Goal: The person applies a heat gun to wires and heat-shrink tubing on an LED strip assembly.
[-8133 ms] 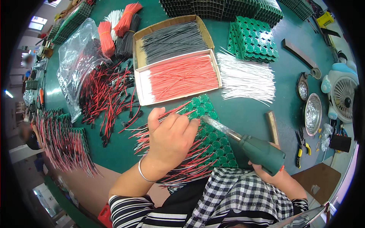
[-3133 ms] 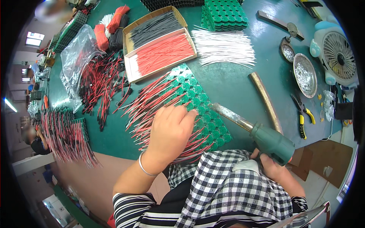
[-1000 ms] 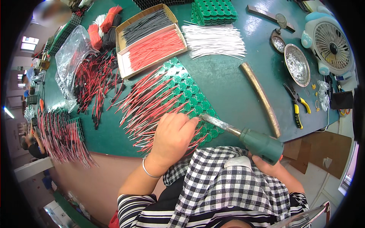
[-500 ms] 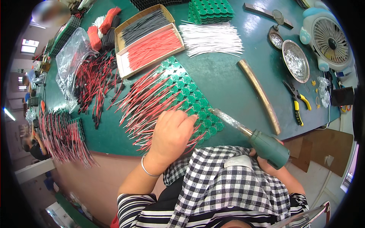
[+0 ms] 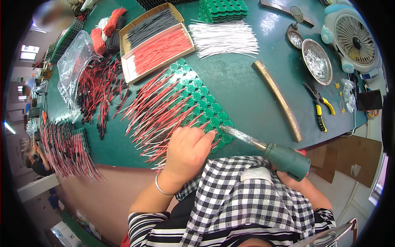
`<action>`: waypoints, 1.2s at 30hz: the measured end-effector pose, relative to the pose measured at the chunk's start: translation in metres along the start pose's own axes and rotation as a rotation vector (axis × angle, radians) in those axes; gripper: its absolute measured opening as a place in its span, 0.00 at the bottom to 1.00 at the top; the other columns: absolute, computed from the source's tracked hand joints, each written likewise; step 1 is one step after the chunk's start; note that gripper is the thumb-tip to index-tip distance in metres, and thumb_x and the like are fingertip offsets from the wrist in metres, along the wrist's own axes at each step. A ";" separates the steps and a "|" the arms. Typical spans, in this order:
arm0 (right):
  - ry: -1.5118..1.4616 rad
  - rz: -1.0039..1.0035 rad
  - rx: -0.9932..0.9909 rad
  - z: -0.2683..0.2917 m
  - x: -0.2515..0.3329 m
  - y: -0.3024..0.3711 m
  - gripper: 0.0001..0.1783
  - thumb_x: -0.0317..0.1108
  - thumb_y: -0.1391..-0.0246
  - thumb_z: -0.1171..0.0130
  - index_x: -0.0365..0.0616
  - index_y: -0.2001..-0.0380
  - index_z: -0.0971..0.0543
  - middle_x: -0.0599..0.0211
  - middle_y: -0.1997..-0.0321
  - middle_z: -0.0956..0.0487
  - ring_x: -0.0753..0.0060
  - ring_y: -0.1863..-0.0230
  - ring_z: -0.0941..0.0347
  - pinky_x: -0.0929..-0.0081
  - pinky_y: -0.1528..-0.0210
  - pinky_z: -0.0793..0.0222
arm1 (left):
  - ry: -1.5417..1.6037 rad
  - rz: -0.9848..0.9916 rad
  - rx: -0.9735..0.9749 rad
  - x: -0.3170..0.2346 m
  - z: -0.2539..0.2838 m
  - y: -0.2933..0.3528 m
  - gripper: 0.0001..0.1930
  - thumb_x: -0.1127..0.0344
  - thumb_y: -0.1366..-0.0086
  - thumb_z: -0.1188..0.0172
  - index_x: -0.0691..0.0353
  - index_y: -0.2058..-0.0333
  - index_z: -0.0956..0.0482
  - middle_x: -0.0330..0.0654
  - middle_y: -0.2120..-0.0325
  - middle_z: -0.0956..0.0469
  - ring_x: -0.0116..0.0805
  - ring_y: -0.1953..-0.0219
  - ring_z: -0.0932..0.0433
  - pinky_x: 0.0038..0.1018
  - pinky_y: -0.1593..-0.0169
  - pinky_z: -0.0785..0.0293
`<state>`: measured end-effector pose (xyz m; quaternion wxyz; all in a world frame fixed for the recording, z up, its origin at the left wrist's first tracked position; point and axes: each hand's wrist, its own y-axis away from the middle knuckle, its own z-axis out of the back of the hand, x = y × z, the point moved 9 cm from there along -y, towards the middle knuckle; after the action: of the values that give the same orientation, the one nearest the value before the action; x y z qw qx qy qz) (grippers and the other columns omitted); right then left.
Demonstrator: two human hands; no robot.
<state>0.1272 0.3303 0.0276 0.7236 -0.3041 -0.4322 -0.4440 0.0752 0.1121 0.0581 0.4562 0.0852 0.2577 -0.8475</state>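
Observation:
A panel of round green circuit boards [image 5: 209, 100] lies on the green table in front of me, its left side covered with red and white wires [image 5: 158, 109]. My left hand [image 5: 187, 150] is closed over the near part of the panel, thumb and forefinger pinched on what looks like a wire, its end mostly hidden by the fingers. In my right hand [image 5: 288, 180] is a soldering iron [image 5: 286, 159] with a dark green handle. Its metal tip points left and reaches the panel just beside my left fingertips; whether it touches cannot be made out.
Behind the panel are a cardboard box [image 5: 122, 61] of black and red wires, white wires [image 5: 224, 39] and stacked green panels [image 5: 222, 10]. To the right are a curved bar [image 5: 277, 99], a metal dish [image 5: 317, 61], pliers [image 5: 319, 108] and a fan [image 5: 352, 39]. Wired bundles [image 5: 68, 150] lie left.
The soldering iron's tip has come nearer to me and closer to my left fingertips. My left hand has shifted slightly toward me along the panel. The whole view has moved a little.

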 end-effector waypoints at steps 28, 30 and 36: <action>0.090 0.051 -0.052 0.007 -0.005 0.002 0.12 0.25 0.58 0.42 0.39 0.65 0.20 0.59 0.66 0.20 0.56 0.66 0.23 0.67 0.64 0.27 | 0.020 0.005 0.013 0.004 -0.004 -0.004 0.11 0.78 0.55 0.37 0.60 0.70 0.19 0.38 0.78 0.30 0.36 0.74 0.30 0.31 0.70 0.34; -0.019 -0.077 -0.084 0.009 -0.018 0.012 0.11 0.25 0.57 0.43 0.40 0.66 0.20 0.60 0.65 0.19 0.56 0.66 0.23 0.66 0.64 0.28 | 0.020 0.006 0.015 0.004 -0.004 -0.004 0.11 0.77 0.55 0.36 0.60 0.70 0.19 0.38 0.78 0.30 0.36 0.74 0.30 0.31 0.70 0.34; -0.047 -0.122 -0.097 0.012 -0.020 0.018 0.24 0.51 0.45 0.45 0.36 0.64 0.23 0.64 0.76 0.23 0.68 0.73 0.27 0.71 0.66 0.31 | 0.001 0.009 0.031 0.003 -0.004 -0.005 0.11 0.77 0.55 0.36 0.60 0.70 0.19 0.38 0.77 0.29 0.36 0.74 0.30 0.30 0.69 0.34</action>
<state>0.1345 0.3553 0.0136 0.6694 -0.3222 -0.4449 -0.5002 0.0695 0.1142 0.0552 0.4586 0.0935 0.2445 -0.8492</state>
